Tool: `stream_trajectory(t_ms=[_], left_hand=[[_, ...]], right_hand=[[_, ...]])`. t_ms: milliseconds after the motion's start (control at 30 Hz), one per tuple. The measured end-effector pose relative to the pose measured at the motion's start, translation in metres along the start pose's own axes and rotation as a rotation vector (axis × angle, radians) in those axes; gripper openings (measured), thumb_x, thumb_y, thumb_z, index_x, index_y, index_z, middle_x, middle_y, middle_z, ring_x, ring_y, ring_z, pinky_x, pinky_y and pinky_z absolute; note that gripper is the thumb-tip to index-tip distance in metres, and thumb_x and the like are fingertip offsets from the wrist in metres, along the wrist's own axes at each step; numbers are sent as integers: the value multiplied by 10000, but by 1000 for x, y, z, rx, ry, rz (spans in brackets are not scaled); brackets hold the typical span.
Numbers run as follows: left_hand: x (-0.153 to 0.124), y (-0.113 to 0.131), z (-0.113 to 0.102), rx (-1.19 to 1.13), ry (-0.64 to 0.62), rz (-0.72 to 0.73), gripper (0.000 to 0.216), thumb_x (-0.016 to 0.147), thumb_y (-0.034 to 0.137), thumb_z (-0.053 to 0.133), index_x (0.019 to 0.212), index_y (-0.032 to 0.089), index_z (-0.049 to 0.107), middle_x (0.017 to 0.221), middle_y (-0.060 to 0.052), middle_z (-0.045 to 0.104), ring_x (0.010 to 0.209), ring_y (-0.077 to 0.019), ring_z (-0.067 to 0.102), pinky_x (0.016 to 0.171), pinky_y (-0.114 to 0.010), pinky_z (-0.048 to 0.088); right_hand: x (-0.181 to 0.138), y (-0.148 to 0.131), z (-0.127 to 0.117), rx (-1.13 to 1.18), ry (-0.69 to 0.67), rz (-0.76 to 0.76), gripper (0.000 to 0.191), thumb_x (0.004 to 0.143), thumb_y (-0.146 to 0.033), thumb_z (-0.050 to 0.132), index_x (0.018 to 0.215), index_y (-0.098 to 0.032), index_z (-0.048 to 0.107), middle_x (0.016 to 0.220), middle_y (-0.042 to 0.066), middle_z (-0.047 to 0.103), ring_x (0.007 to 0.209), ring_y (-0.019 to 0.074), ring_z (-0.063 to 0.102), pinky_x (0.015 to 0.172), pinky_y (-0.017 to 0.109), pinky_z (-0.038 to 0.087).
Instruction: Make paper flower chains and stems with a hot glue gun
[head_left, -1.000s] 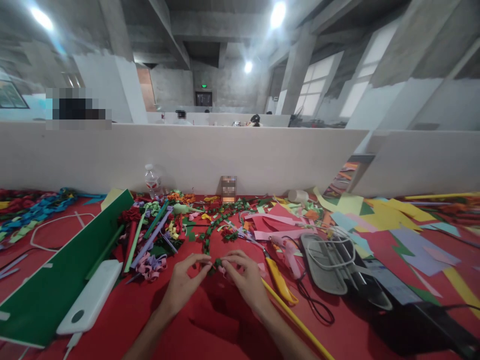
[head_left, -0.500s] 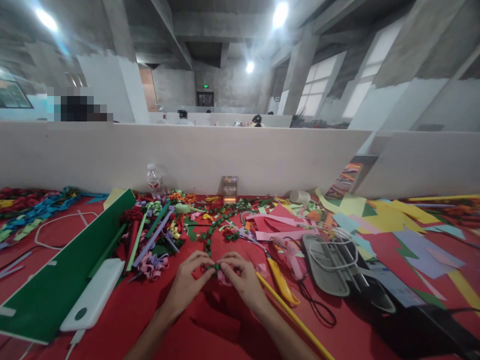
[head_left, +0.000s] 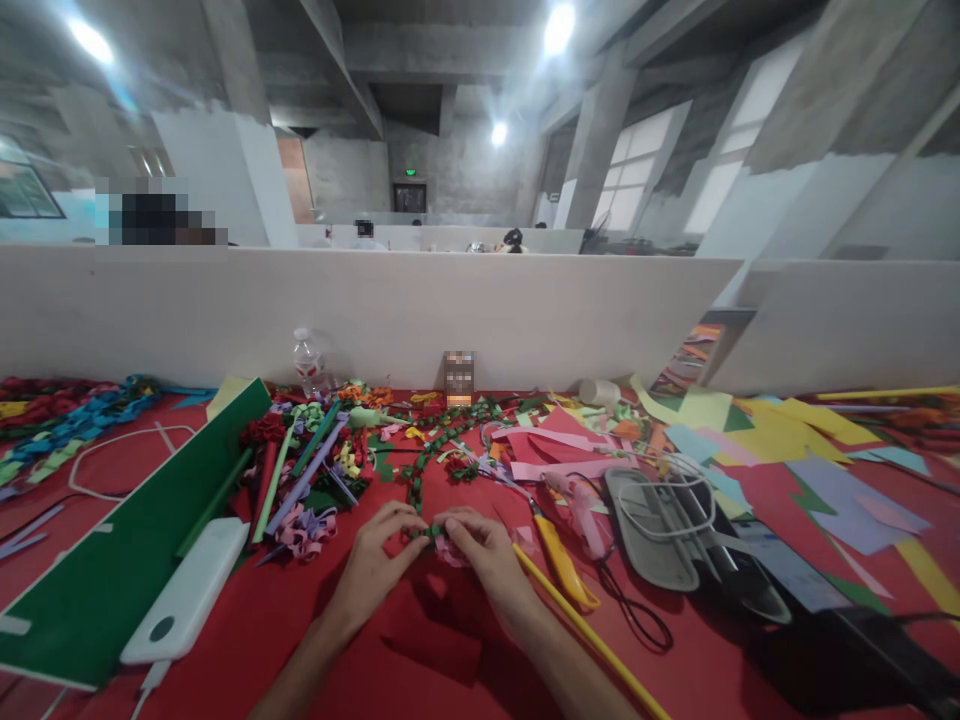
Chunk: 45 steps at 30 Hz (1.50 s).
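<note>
A green paper chain [head_left: 417,482] winds down the red tabletop, and its near end runs between my two hands. My left hand [head_left: 381,560] pinches a green link there with thumb and forefinger. Close beside it, my right hand [head_left: 491,565] is closed, thumb against fingers, at the chain's end; the exact grip is partly hidden. A curled pink paper strip [head_left: 450,553] shows just beneath the right fingers. Whether that strip is joined to the chain, I cannot tell.
A glue gun [head_left: 581,510], yellow utility knife [head_left: 559,565] and yellow rod [head_left: 592,635] lie right, near a grey tray [head_left: 651,560] and phone [head_left: 787,565]. Left are rolled paper sticks [head_left: 307,490], a green board [head_left: 135,540] and a white power bank [head_left: 187,590]. A bottle [head_left: 306,362] stands behind.
My right fingertips have shifted slightly right and up, so a little more of the chain's end and the pink strip shows. My left hand stays in place.
</note>
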<state>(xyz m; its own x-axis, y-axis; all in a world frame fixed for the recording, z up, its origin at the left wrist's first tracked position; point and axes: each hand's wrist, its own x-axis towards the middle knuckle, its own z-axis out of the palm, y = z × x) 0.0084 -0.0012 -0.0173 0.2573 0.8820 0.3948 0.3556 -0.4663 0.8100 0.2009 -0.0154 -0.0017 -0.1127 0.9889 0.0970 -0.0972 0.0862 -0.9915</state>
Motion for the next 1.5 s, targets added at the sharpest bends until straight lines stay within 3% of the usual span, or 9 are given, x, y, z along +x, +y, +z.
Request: stream_trajectory(t_ms=[133,300,467,633,767,933,1067,1167,1500], left_hand=[[0,1,0,-8,13,-5,85,885,273,664,904,232,736,1000,-43,676,958,-197,649,876,-299,494],[1,4,-1,-29,17,-14,106,882,298,666,897,232,748,989,-53,686,968,-211,650,889,-313,495],[1,4,-1,-22,34,-40,115,887,303,657,912,226,738,985,-52,694,955,-209,648,885,-317,483],[2,-6,-1,-104,79,-173,194,884,380,652,927,197,705,909,-41,707,810,-184,642,759,-290,494],[4,-16,2,-295,136,-255,240,837,404,705,923,182,674,911,-44,712,875,-193,666,785,-282,514],[6,-19,0,-471,171,-306,333,753,413,792,967,174,705,985,-65,725,952,-200,669,838,-282,525],[5,-15,-2,-667,124,-446,411,724,432,821,1018,159,731,889,-45,696,715,-128,613,611,-208,464],[3,-15,-2,-750,115,-467,393,700,433,845,938,143,729,815,-28,658,652,-104,563,570,-199,430],[2,-17,-2,-710,76,-493,404,682,405,868,959,158,709,813,-11,665,627,-94,567,554,-181,423]], right_hand=[[0,1,0,53,29,49,438,797,-596,744,936,-188,818,931,72,695,814,192,636,717,284,517],[-1,3,1,55,59,50,442,828,-586,719,988,-183,805,1031,91,713,936,227,646,803,307,516],[3,-2,-8,36,148,7,437,818,-597,719,960,-185,748,934,67,711,847,210,631,736,287,502],[-19,-34,-46,-258,226,-135,447,908,-606,590,746,-189,595,710,23,604,679,177,559,637,267,458],[-63,-44,-84,-669,238,-158,382,967,-530,518,789,-203,606,756,42,641,693,190,588,651,275,464],[-108,-22,-110,-974,203,-222,265,975,-419,494,921,-242,683,966,101,716,869,241,681,759,318,538],[-120,3,-116,-1132,236,-221,244,960,-361,510,1064,-251,702,1138,115,711,1030,274,681,884,383,543],[-122,15,-117,-1219,265,-180,290,932,-329,540,1171,-246,682,1204,121,697,1056,296,675,901,423,542],[-125,18,-117,-1098,328,-123,268,962,-324,442,1046,-240,683,1092,118,713,913,249,712,771,349,565]])
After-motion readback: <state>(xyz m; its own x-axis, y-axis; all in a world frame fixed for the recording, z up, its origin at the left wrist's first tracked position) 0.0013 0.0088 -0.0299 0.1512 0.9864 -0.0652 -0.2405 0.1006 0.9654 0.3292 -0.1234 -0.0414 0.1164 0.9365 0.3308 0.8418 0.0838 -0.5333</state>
